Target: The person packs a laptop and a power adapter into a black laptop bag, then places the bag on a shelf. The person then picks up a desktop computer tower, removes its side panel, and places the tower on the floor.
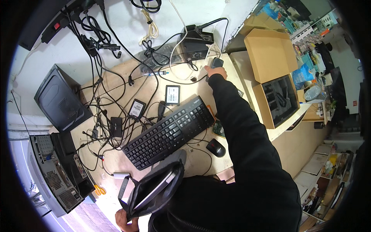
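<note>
My left hand [126,221] grips the lower corner of an open dark fabric laptop bag [179,174]. Inside the bag, a slim silver-edged device [158,190], apparently a laptop, stands on edge. With my arm stretched to the back right of the table, my right hand [216,72] closes around a small dark box-shaped device [216,62]; its exact kind is unclear. A white cable [205,59] runs just beside that hand. Beyond the bag lies a black Logitech keyboard [171,132], and a black mouse [216,148] rests below my right forearm.
Tangled black cables [100,116] spread across the table's left. Two drives, one labelled [172,95] and one among cables [137,108], lie behind the keyboard. Computer cases [62,98] stand left, with orange scissors [100,190] nearby. An open cardboard box [265,107] with foam stands right.
</note>
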Demonstrator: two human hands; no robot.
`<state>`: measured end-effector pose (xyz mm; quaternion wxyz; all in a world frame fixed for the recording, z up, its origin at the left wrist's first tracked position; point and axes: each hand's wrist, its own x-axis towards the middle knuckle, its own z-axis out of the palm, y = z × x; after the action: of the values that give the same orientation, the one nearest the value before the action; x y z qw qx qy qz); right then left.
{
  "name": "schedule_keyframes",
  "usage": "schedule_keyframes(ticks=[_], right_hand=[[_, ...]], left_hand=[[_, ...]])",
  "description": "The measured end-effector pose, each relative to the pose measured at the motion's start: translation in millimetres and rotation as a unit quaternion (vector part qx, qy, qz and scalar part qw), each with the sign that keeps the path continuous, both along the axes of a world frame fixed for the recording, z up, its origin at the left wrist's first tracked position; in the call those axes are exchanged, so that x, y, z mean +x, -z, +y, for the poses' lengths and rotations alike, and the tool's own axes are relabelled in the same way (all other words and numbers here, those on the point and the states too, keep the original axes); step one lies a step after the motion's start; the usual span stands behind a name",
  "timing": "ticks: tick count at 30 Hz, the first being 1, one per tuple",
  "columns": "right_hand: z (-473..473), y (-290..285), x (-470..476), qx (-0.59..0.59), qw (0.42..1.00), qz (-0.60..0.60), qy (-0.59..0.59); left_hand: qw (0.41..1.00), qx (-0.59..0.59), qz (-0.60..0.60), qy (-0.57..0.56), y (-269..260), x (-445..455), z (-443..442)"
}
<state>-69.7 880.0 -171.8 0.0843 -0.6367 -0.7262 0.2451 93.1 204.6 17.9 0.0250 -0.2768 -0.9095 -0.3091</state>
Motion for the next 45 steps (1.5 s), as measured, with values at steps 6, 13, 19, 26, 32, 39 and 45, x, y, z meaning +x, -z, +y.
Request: schedule_keyframes(ticks=[6,13,19,26,32,39,45], right_hand=[[1.9,11.1,-5.2,0.014,0.996,0.038,0.078],[-13.1,-7.2,31.8,0.076,0.955,0.280,0.062],[-70.1,-67.4,70.9,-0.060,0.829,0.555,-0.020],[-132.1,-126.3,104.3,-0.288,0.702,0.649,-0.052],[-184.1,-161.4,123.0,-0.536,0.463,0.698,-0.109],[-212.6,-183.9,136.8,-0.541,0.504,0.638,-0.215],[-222.5,-201.6,147.9,-0.528,0.505,0.643,-0.229]], left_hand=[[0.997,-0.037,-0.056,-0.035,-17.6,-4.7,19.0],[0.992,-0.055,-0.099,-0.053,-14.7,-5.2,9.3],[0.996,-0.042,-0.079,-0.026,-8.3,-9.6,4.4],[0.998,-0.026,-0.063,0.011,13.0,-18.9,-15.4],[0.997,-0.036,-0.060,-0.016,9.8,-14.2,-13.1],[0.999,-0.032,-0.025,-0.015,4.9,-11.6,-0.4],[1.000,-0.016,0.021,0.015,5.0,-13.3,1.8]])
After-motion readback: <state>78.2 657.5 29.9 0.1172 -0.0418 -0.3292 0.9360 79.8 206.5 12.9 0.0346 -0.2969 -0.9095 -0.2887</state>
